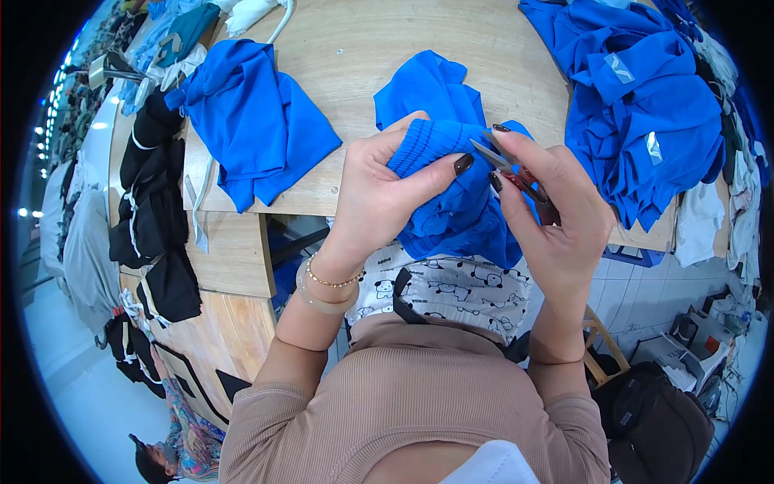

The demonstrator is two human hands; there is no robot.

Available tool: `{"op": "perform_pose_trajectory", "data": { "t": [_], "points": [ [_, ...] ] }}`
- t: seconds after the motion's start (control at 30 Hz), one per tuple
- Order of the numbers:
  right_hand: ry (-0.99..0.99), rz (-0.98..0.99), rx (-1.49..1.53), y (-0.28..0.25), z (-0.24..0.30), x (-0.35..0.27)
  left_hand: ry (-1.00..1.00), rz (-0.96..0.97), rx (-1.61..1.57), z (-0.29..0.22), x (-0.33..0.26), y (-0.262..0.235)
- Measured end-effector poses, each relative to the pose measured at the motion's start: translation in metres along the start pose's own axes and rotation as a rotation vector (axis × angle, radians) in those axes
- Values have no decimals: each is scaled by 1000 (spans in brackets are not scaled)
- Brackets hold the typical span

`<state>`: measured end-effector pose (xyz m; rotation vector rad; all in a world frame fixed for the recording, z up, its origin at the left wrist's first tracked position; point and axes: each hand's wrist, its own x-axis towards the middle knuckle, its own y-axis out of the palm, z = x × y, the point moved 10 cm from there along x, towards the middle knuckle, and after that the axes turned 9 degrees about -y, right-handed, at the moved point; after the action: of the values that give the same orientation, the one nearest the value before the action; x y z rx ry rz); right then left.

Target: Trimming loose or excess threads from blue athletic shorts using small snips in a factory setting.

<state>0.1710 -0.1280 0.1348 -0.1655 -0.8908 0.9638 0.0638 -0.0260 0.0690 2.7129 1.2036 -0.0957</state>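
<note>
A blue garment (463, 214) with a gathered elastic waistband hangs between my hands over the table's near edge. My left hand (387, 177) grips it by the waistband, thumb on top. In my right hand (556, 194) is a pair of thread snips (520, 177), with reddish handles and pointed metal blades. The blade tips lie close to the waistband near my left thumb; whether they touch the cloth I cannot tell. Part of the garment, or another blue piece (431, 85), spreads over the table just beyond my hands.
On the wooden table (339, 81), a folded blue garment (250, 121) lies to the left and a large blue pile (645, 105) to the right. Black tied bundles (157, 202) hang farther left. A person (181, 444) is at lower left; a dark chair (653, 427) stands at lower right.
</note>
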Motion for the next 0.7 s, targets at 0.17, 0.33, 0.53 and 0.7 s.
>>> {"op": "perform_pose_trajectory", "data": {
  "t": [0.17,0.33,0.53,0.7],
  "points": [
    [6,8,1,2,-1,0,0,-7,-28,2,0,-2],
    [26,4,36,2,-1,1,3,-9,-27,1,1,-1],
    [43,-43,146,4,-5,0,-16,3,-54,4,0,-2],
    [62,-107,233,10,-15,-9,-60,41,-136,9,-1,0]
  ]
}}
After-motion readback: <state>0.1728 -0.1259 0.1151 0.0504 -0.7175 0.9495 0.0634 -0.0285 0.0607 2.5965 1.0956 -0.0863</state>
